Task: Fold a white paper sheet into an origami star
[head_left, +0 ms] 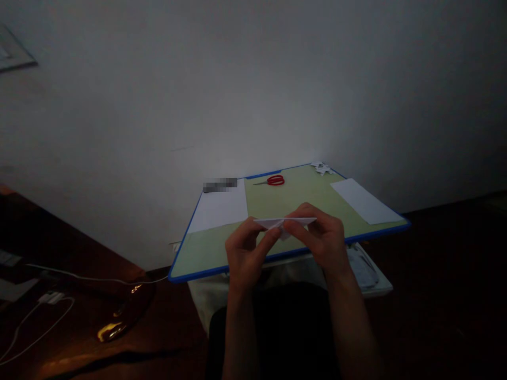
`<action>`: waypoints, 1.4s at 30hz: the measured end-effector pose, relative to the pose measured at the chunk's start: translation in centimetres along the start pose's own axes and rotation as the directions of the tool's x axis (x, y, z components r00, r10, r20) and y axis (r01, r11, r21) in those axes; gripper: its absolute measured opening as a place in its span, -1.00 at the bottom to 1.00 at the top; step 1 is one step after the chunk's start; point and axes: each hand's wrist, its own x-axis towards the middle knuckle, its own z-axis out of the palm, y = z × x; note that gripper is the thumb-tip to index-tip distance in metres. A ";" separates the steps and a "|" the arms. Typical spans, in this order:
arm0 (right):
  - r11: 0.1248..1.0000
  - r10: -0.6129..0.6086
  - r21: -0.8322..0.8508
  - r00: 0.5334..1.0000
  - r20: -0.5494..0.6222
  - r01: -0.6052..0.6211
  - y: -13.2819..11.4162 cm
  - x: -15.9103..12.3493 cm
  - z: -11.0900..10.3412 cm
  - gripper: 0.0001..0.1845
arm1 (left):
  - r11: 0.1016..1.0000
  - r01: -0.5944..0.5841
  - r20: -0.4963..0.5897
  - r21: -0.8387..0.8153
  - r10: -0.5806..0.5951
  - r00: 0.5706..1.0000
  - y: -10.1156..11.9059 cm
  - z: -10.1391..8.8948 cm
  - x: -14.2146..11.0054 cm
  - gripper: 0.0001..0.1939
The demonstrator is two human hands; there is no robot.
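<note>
Between my two hands is a small folded piece of white paper (269, 223), shaped like a flat triangle with its long edge up and a point hanging down. My left hand (246, 247) pinches its left part between thumb and fingers. On the other side my right hand (322, 235) grips it, thumb and index finger near the middle fold. Both hands are raised above the front edge of a pale green table (285, 198) with a blue rim. Fingers cover part of the folds.
Red-handled scissors (275, 180) lie at the back. White sheets rest at left (222, 208) and right (366, 200), with small white folded paper pieces (322, 168) in the far right corner. A pixelated dark object (219, 184) sits back left. A white cable (99, 279) runs left of the table.
</note>
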 end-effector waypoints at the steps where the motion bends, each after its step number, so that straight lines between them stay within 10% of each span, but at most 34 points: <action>1: 1.000 0.008 -0.001 1.000 0.018 -0.008 0.0 0.0 -0.1 -0.93 | 1.000 -0.004 0.005 0.002 0.004 1.000 0.0 -0.1 0.0 -0.88; 13: 0.972 -0.058 -0.213 0.980 0.189 0.099 0.0 0.3 -1.4 -0.94 | 0.945 -0.094 0.098 0.314 0.066 0.993 -0.5 -2.2 0.0 -0.86; 42: 0.994 -0.110 -0.002 0.984 0.137 0.111 1.4 -0.1 -1.2 -0.92 | 0.955 -0.252 -0.031 0.158 0.260 0.965 0.4 -0.6 -0.3 -0.87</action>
